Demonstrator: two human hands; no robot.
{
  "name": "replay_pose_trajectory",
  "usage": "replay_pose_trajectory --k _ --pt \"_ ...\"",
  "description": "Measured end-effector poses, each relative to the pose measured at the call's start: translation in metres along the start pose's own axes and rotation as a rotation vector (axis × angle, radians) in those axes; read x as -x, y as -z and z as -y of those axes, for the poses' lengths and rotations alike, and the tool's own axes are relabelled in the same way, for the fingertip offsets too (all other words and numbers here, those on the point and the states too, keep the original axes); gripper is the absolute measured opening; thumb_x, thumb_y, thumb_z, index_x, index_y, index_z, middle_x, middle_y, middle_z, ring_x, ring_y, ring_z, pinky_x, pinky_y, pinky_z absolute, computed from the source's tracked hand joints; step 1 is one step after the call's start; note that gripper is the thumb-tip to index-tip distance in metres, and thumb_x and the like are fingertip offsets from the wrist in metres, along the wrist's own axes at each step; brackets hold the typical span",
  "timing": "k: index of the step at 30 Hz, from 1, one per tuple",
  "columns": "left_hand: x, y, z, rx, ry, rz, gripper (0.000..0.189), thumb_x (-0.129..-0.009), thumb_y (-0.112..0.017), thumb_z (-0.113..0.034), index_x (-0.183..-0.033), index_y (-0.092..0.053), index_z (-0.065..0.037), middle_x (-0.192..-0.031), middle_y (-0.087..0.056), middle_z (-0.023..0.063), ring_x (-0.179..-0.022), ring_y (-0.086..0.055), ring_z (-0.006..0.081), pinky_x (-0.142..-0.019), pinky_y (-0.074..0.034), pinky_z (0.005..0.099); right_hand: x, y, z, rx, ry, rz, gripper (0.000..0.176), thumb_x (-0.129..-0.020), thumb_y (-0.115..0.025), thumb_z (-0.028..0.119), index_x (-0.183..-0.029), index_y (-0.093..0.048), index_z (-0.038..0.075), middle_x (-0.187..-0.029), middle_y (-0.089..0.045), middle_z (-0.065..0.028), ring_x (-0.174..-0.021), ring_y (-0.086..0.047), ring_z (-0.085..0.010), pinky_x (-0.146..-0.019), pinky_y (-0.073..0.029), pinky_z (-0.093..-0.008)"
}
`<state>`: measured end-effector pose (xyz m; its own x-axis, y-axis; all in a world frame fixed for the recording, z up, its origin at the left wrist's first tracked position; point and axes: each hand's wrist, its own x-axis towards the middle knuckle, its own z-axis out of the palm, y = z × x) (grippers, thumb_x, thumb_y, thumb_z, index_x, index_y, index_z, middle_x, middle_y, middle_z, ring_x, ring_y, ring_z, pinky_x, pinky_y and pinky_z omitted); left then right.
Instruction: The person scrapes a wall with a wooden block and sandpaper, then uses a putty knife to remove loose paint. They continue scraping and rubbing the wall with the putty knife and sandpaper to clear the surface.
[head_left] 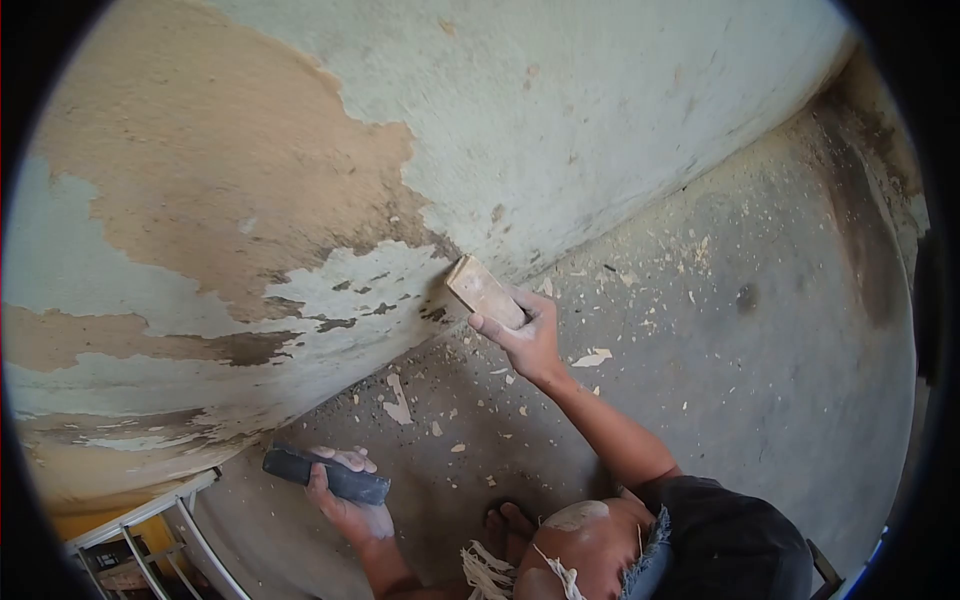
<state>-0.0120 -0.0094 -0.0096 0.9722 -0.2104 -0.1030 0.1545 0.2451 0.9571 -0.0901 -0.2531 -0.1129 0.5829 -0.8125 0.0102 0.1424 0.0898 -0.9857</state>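
My right hand is wrapped round a pale, flat rectangular block, dusty on its face. The block's far end meets the lower wall where the paint is chipped and dark spotted. Lower left, my left hand grips a dark grey oblong block, held above the floor and apart from the pale one. Its fingers are whitened with dust. Large patches of bare brown plaster show on the wall where the pale green paint is gone.
Paint flakes and crumbs lie over the grey concrete floor along the wall's foot. A metal ladder stands at the lower left. My knee and foot are close below. A dark-stained corner is at the right.
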Motion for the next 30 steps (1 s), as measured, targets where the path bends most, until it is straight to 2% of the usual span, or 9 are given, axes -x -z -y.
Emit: replay_pose_trajectory --k 2,6,11,15,18,20,22,25,30 --pt "0.001 0.000 -0.001 -0.034 -0.004 0.030 0.025 -0.094 -0.053 -0.033 -0.103 -0.050 -0.010 -0.069 -0.052 0.0041 -0.063 -0.049 0.0164 -0.084 -0.043 0.0355 0.000 0.000 0.007 -0.014 -0.056 0.055 0.038 -0.078 -0.082 0.026 -0.098 -0.071 -0.004 -0.081 -0.068 -0.0041 -0.075 -0.060 -0.0088 -0.069 -0.049 -0.0261" --pt "-0.001 -0.007 -0.006 -0.039 -0.045 0.117 0.026 -0.094 -0.053 -0.034 -0.103 -0.051 -0.010 -0.070 -0.051 0.0042 -0.064 -0.050 0.0163 -0.084 -0.043 0.0352 -0.009 0.005 0.003 -0.073 -0.020 0.039 0.039 -0.077 -0.083 0.026 -0.097 -0.071 -0.004 -0.080 -0.068 -0.0041 -0.075 -0.059 -0.0084 -0.069 -0.048 -0.0253" --pt "0.004 -0.007 0.003 -0.067 0.015 0.039 0.026 -0.095 -0.053 -0.034 -0.103 -0.050 -0.009 -0.070 -0.051 0.0042 -0.064 -0.050 0.0161 -0.083 -0.044 0.0351 -0.015 0.005 0.000 0.032 0.042 0.092 0.041 -0.074 -0.084 0.026 -0.099 -0.071 -0.003 -0.085 -0.070 -0.0064 -0.076 -0.062 -0.0092 -0.069 -0.050 -0.0260" --pt "-0.004 -0.008 -0.002 -0.066 -0.017 0.073 0.025 -0.095 -0.053 -0.034 -0.102 -0.050 -0.009 -0.070 -0.051 0.0042 -0.064 -0.049 0.0160 -0.080 -0.045 0.0337 -0.014 0.008 0.001 0.006 0.025 0.068 0.043 -0.072 -0.085 0.027 -0.099 -0.071 -0.004 -0.083 -0.070 -0.0070 -0.075 -0.062 -0.0096 -0.069 -0.050 -0.0265" --pt "-0.004 -0.005 0.004 -0.015 -0.035 0.032 0.025 -0.095 -0.053 -0.033 -0.102 -0.050 -0.009 -0.070 -0.050 0.0044 -0.064 -0.049 0.0164 -0.080 -0.044 0.0339 -0.021 0.003 -0.007 -0.022 0.107 0.055 0.035 -0.075 -0.083 0.019 -0.099 -0.071 -0.003 -0.079 -0.065 -0.0018 -0.071 -0.057 -0.0077 -0.064 -0.046 -0.0249" --pt "0.001 -0.008 0.008 -0.043 0.027 0.010 0.024 -0.095 -0.053 -0.032 -0.102 -0.050 -0.009 -0.070 -0.050 0.0043 -0.063 -0.049 0.0166 -0.080 -0.045 0.0340 -0.022 -0.007 0.011 0.022 0.172 0.059 0.036 -0.075 -0.084 0.019 -0.100 -0.071 -0.004 -0.080 -0.066 -0.0023 -0.071 -0.058 -0.0078 -0.065 -0.047 -0.0250" --pt "0.002 -0.016 0.003 -0.028 0.060 0.013 0.023 -0.096 -0.052 -0.031 -0.102 -0.050 -0.009 -0.069 -0.051 0.0043 -0.063 -0.049 0.0166 -0.079 -0.045 0.0340 -0.015 -0.001 0.006 0.006 0.119 0.080 0.040 -0.074 -0.084 0.023 -0.100 -0.071 -0.003 -0.080 -0.068 -0.0043 -0.072 -0.059 -0.0091 -0.067 -0.048 -0.0257" --pt "-0.004 -0.010 -0.002 -0.021 -0.059 0.097 0.022 -0.096 -0.052 -0.030 -0.101 -0.050 -0.009 -0.069 -0.051 0.0044 -0.063 -0.049 0.0166 -0.080 -0.044 0.0346 -0.017 0.002 0.007 -0.018 0.093 0.067 0.044 -0.072 -0.085 0.027 -0.101 -0.071 -0.004 -0.082 -0.071 -0.0072 -0.073 -0.062 -0.0108 -0.069 -0.050 -0.0267" --pt "0.001 -0.007 0.004 -0.033 0.018 0.010 0.022 -0.096 -0.051 -0.030 -0.101 -0.050 -0.009 -0.066 -0.051 0.0048 -0.062 -0.049 0.0166 -0.081 -0.044 0.0357 -0.015 -0.005 0.019 0.025 0.080 0.059 0.047 -0.072 -0.086 0.027 -0.102 -0.071 -0.005 -0.088 -0.073 -0.0102 -0.079 -0.066 -0.0117 -0.073 -0.052 -0.0276"
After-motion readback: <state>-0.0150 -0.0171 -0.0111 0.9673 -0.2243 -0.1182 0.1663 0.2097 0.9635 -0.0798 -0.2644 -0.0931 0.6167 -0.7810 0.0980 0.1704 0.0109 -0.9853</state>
